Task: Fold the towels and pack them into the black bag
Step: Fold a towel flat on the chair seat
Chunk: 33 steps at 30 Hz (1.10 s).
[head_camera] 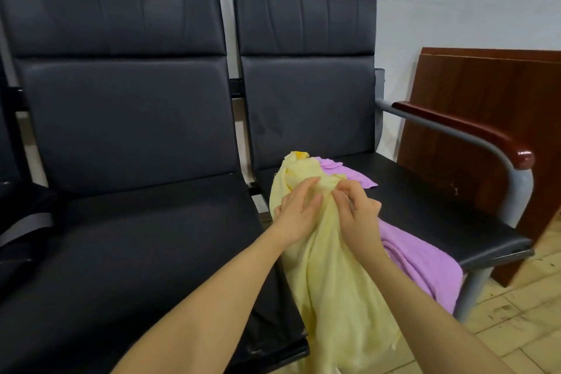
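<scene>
Black padded seats in a joined row fill the view, backed by a pale wall, with a brown wooden panel [485, 118] leaning at the right beside a wood-capped metal armrest [461, 127]. On the right-hand seat [425, 206] lies a yellow towel [331, 282], soft and thin, bunched at its top and hanging in loose folds over the front edge of the seat. A purple towel [425, 264] of thicker, nubbly cloth lies under and beside it, also spilling over the edge. The left hand [296, 212] rests on the yellow cloth with its fingers lightly curled, gathering a ridge of fabric; the right hand [356, 209] pinches the same cloth just beside it. This looks like the start of the folding step: the person seems to be searching for an edge or corner. Next the towel would need to be shaken out or spread flat, corners matched. At the far left a dark shape with a grey strap [27, 228] may be the black bag, though it is too cut off to tell.
</scene>
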Motion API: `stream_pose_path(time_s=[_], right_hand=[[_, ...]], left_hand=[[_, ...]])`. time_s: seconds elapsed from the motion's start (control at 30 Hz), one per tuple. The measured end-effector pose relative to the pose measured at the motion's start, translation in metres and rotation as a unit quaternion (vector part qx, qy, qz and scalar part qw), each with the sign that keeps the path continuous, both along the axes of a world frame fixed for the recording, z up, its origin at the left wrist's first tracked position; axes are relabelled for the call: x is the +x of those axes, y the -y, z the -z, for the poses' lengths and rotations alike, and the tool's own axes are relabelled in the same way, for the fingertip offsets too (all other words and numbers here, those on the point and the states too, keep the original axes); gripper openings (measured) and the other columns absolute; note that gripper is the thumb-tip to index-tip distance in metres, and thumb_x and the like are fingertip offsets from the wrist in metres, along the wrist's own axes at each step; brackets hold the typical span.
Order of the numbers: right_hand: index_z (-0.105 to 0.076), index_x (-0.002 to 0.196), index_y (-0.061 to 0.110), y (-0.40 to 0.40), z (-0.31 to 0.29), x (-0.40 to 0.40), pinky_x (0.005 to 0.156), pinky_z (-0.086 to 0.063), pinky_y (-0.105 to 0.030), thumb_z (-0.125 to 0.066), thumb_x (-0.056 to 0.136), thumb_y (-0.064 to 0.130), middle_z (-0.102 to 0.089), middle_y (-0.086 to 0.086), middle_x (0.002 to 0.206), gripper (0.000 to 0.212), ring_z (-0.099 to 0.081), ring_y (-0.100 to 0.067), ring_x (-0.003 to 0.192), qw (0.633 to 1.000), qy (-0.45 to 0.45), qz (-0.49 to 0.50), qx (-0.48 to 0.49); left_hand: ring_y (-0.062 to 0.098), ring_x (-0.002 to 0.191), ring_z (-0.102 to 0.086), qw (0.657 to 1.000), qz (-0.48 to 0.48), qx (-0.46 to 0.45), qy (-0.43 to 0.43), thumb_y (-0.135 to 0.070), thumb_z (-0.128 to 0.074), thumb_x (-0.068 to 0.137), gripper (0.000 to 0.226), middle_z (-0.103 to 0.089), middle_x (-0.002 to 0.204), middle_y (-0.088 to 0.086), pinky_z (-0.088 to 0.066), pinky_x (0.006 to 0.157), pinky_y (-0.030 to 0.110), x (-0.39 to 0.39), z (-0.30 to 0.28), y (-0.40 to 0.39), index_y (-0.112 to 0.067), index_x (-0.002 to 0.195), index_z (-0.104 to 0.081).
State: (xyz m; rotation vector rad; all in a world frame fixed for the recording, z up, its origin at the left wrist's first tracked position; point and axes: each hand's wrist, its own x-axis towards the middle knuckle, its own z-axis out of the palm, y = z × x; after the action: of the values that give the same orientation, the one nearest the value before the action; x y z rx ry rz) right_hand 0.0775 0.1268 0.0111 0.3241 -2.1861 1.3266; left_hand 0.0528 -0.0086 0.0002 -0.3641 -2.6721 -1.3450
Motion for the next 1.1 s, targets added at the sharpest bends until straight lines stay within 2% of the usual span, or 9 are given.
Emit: stream_pose_path(time_s=[0.1, 0.17, 0.23, 0.33, 0.43, 0.53, 0.6, 0.9, 1.1], right_hand=[[-0.051, 0.084, 0.032, -0.005, -0.007, -0.005, 0.089, -0.034, -0.040, -0.051, 0.097, 0.011, -0.060, 0.006, 0.081, 0.025, -0.055, -0.024, 0.084, 1.000, -0.015, -0.004, -0.008], [-0.047, 0.083, 0.038, -0.010, -0.008, -0.009, 0.085, -0.029, -0.029, -0.053, 0.097, 0.017, -0.059, 0.000, 0.077, 0.027, -0.053, -0.028, 0.083, 1.000, 0.016, -0.002, 0.006], [-0.048, 0.090, 0.035, -0.016, -0.008, -0.012, 0.080, -0.022, -0.021, -0.056, 0.095, 0.022, -0.056, 0.002, 0.074, 0.016, -0.054, -0.024, 0.083, 0.997, 0.059, 0.005, 0.058], [-0.057, 0.099, 0.023, -0.015, -0.012, -0.012, 0.076, -0.015, -0.020, -0.056, 0.095, 0.023, -0.055, 0.007, 0.075, 0.003, -0.054, -0.016, 0.085, 0.989, 0.106, -0.012, 0.103], [-0.062, 0.100, 0.024, -0.012, -0.014, -0.012, 0.082, -0.014, -0.026, -0.043, 0.100, 0.034, -0.060, 0.007, 0.096, 0.021, -0.052, -0.016, 0.100, 0.976, 0.144, 0.041, 0.155], [-0.046, 0.135, 0.035, -0.020, 0.011, -0.001, 0.105, -0.019, -0.042, -0.027, 0.100, 0.048, -0.048, 0.005, 0.137, 0.042, -0.040, -0.022, 0.128, 0.907, 0.262, 0.093, 0.316], [-0.032, 0.144, 0.037, -0.024, 0.030, 0.012, 0.111, -0.012, -0.047, -0.024, 0.100, 0.052, -0.034, 0.004, 0.152, 0.048, -0.028, -0.024, 0.138, 0.886, 0.298, 0.084, 0.345], [-0.022, 0.150, 0.035, -0.035, 0.054, 0.010, 0.115, 0.006, -0.046, -0.013, 0.102, 0.046, -0.009, 0.001, 0.162, 0.050, -0.003, -0.014, 0.148, 0.872, 0.305, 0.082, 0.373], [-0.001, 0.153, 0.034, -0.037, 0.054, -0.019, 0.116, 0.009, -0.041, -0.010, 0.101, 0.050, 0.000, 0.009, 0.161, 0.055, 0.002, -0.009, 0.148, 0.867, 0.324, 0.039, 0.375]], left_hand=[[0.018, 0.125, -0.041, 1.000, 0.004, -0.006, 0.013, -0.042, -0.033, 0.101, 0.025, -0.053, 0.126, -0.008, -0.027, 0.110, 0.044, -0.008, -0.008, 0.001, -0.031, 0.105, -0.055], [0.019, 0.098, -0.050, 0.998, -0.026, 0.063, 0.019, -0.039, -0.035, 0.101, 0.026, -0.054, 0.091, -0.008, -0.037, 0.101, 0.045, -0.008, -0.018, 0.003, -0.029, 0.084, -0.050], [0.016, 0.085, -0.047, 0.991, -0.060, 0.118, 0.009, -0.039, -0.035, 0.101, 0.029, -0.048, 0.078, -0.008, -0.038, 0.098, 0.045, -0.008, -0.030, 0.005, -0.028, 0.078, -0.047], [0.019, 0.095, -0.045, 0.995, -0.084, 0.045, -0.042, -0.039, -0.032, 0.101, 0.024, -0.053, 0.090, -0.005, -0.030, 0.094, 0.045, -0.009, -0.051, 0.013, -0.034, 0.083, -0.047], [0.021, 0.103, -0.041, 0.989, -0.120, -0.027, -0.082, -0.037, -0.032, 0.102, 0.027, -0.053, 0.099, -0.002, -0.020, 0.084, 0.034, -0.004, -0.072, 0.021, -0.019, 0.094, -0.051], [0.022, 0.100, -0.042, 0.976, -0.159, -0.113, -0.101, -0.038, -0.033, 0.102, 0.033, -0.051, 0.098, -0.001, -0.020, 0.080, 0.034, 0.006, -0.076, 0.034, -0.014, 0.099, -0.055], [0.022, 0.100, -0.040, 0.969, -0.157, -0.172, -0.084, -0.039, -0.033, 0.101, 0.034, -0.048, 0.098, -0.001, -0.021, 0.080, 0.034, 0.012, -0.067, 0.040, -0.015, 0.101, -0.057], [0.021, 0.105, -0.036, 0.960, -0.152, -0.230, -0.058, -0.053, -0.042, 0.095, 0.034, -0.043, 0.108, -0.003, -0.022, 0.084, 0.033, 0.034, 0.001, 0.026, -0.027, 0.110, -0.058], [0.017, 0.096, -0.031, 0.949, -0.214, -0.214, -0.091, -0.038, -0.042, 0.099, 0.028, -0.039, 0.102, -0.003, -0.017, 0.076, 0.029, 0.018, 0.020, 0.024, -0.020, 0.108, -0.061]])
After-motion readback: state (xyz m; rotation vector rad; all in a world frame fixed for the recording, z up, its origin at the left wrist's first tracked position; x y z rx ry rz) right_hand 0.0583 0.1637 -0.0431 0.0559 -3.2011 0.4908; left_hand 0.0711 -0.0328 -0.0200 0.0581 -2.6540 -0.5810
